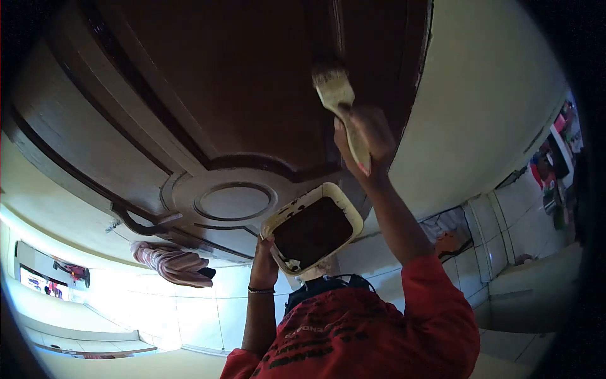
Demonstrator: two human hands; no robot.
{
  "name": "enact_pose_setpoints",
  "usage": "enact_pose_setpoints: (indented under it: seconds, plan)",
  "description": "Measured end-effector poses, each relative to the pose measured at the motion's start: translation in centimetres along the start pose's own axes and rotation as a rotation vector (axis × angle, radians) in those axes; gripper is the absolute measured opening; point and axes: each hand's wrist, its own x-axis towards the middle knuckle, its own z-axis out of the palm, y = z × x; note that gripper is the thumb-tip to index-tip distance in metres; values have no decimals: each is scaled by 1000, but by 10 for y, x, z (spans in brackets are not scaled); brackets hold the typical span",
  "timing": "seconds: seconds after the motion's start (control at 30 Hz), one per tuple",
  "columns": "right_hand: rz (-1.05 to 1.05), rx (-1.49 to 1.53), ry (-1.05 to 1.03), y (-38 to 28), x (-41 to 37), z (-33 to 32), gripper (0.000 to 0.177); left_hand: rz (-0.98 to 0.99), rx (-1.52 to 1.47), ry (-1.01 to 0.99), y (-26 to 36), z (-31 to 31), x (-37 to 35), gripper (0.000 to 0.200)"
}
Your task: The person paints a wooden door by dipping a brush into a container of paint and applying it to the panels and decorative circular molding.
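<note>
My right hand [368,140] is closed round the handle of a paintbrush [336,91]. The dark bristles meet the brown panelled door [252,76] near its right edge. In my left hand [264,265] is a pale rectangular tub [355,218], gripped by its left side and tilted so its inside shows. Dark brown paint [315,232] fills much of the tub, with smears on the inner walls. The upper panels look dark and glossy, while the lower oval panel [235,201] and the left side look greyer.
A door handle [132,220] sticks out at the lower left, with a bundled cloth [167,262] just below it. Pale wall [480,95] borders the door on the right. White floor tiles [202,309] lie below. Several household items [549,170] stand at the far right.
</note>
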Motion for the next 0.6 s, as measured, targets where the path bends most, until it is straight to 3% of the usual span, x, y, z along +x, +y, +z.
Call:
enact_pose_setpoints:
  seconds: [0.2,0.37,0.6]
  plan:
    - [138,10,-84,2,-94,-21,23,-44,11,32,-4,-10,-9,66]
    - [278,26,-154,-5,-150,-33,26,-50,9,91,-4,-14,-12,66]
    - [466,46,-248,-11,-173,-51,25,-10,45,70,-8,-27,-18,68]
